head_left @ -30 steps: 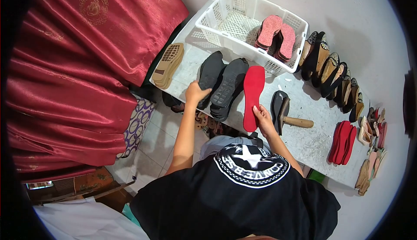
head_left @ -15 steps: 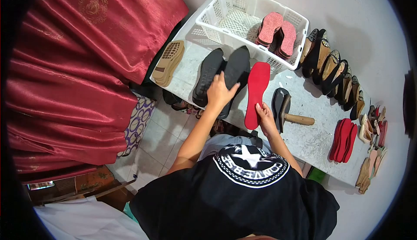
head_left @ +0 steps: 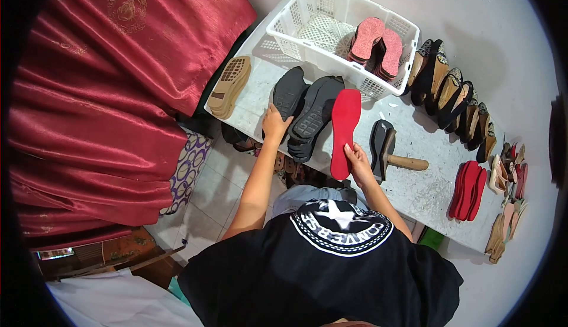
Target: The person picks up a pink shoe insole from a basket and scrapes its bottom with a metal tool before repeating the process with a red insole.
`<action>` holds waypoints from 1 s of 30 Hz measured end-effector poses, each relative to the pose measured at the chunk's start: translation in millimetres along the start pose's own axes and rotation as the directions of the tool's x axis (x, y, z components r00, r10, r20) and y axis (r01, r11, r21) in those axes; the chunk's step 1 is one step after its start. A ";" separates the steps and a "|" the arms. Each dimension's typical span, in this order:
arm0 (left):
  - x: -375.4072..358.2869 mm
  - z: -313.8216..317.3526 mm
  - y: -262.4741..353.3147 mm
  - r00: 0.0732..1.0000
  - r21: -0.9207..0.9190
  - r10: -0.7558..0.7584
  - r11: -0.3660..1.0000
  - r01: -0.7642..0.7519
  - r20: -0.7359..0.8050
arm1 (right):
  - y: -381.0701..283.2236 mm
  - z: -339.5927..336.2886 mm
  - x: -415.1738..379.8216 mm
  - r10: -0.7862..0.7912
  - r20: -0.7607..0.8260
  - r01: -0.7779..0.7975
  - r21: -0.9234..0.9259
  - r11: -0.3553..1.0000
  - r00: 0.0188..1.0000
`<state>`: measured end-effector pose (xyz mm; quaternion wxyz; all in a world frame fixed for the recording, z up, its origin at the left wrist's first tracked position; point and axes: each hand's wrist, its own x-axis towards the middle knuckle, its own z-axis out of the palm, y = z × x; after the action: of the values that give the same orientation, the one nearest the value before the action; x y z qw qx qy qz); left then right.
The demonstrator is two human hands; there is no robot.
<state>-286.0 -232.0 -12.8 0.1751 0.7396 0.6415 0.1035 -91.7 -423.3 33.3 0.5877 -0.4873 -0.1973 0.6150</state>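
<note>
My left hand (head_left: 276, 121) rests on the near end of a stack of black rubber soles (head_left: 289, 93) on the grey table (head_left: 423, 194). A second stack of black soles (head_left: 315, 114) lies just to its right. My right hand (head_left: 358, 161) holds the heel end of a long red insole (head_left: 343, 129), which lies flat on the table beside the black stacks. A hammer with a wooden handle (head_left: 407, 162) sits on a black sole (head_left: 378, 143) right of that hand.
A white plastic basket (head_left: 296, 22) holding pink soles (head_left: 378, 46) stands at the back. Tan soles (head_left: 229, 86) are stacked at the left corner. Finished shoes (head_left: 452, 99) line the wall; red insoles (head_left: 467, 192) and more soles lie at right. A red curtain (head_left: 100, 90) hangs left.
My left hand moved from the right black stack back to the left black stack. The red insole shifted slightly left and straightened under my right hand.
</note>
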 end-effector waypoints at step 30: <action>-94.0 -41.6 116.9 0.963 -0.950 0.259 -0.275 0.145 0.072 | -56.3 41.0 -8.7 -0.233 -0.043 0.237 0.113 0.965 0.971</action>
<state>-209.5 -332.9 77.8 0.7689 0.3399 0.2369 0.4870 -97.3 -404.7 100.8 0.6868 -0.4340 -0.2086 0.5444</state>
